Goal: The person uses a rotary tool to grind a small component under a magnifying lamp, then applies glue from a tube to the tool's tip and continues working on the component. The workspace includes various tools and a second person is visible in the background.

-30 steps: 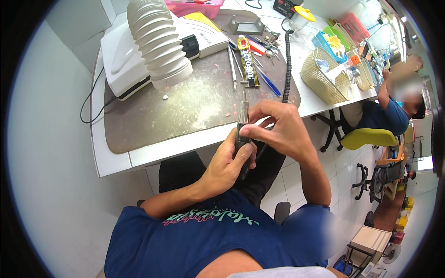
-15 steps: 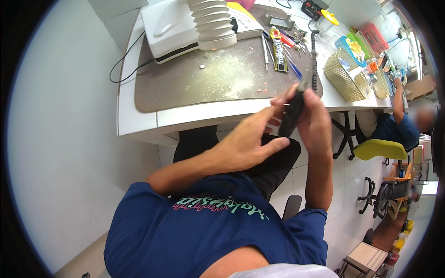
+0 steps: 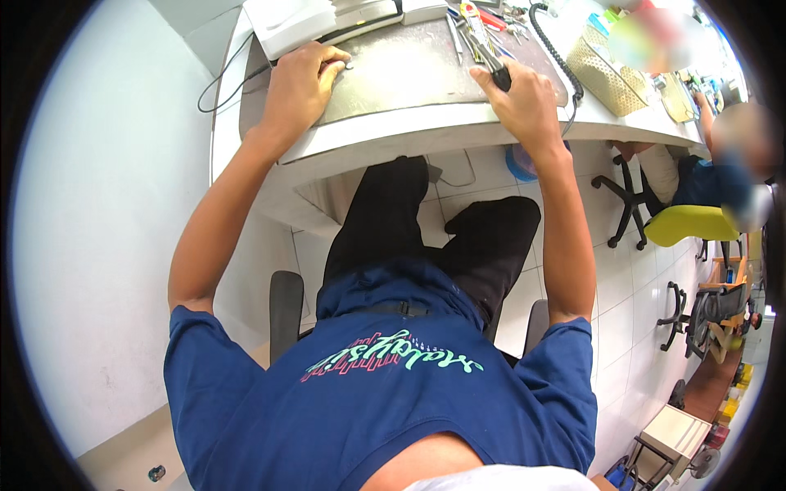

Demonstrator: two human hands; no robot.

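Observation:
My left hand reaches over the left part of the grey-brown work mat. Its thumb and fingertips are pinched together at a small piece on the mat, too small to make out well. Over the mat's right front edge, my right hand is wrapped round a black-handled tool. The tool's narrow metal end points away from me and to the left, toward a yellow tube; its exact kind is unclear.
A white machine stands at the back left. Pens and small tools lie beside the tube. A black coiled cord runs along the mat's right side, near a cream basket. Another person sits at the right on a yellow-green chair.
My hands have parted: the left has reached forward and left to the small piece on the mat, while the right has carried the black-handled tool forward over the table. The view has shifted.

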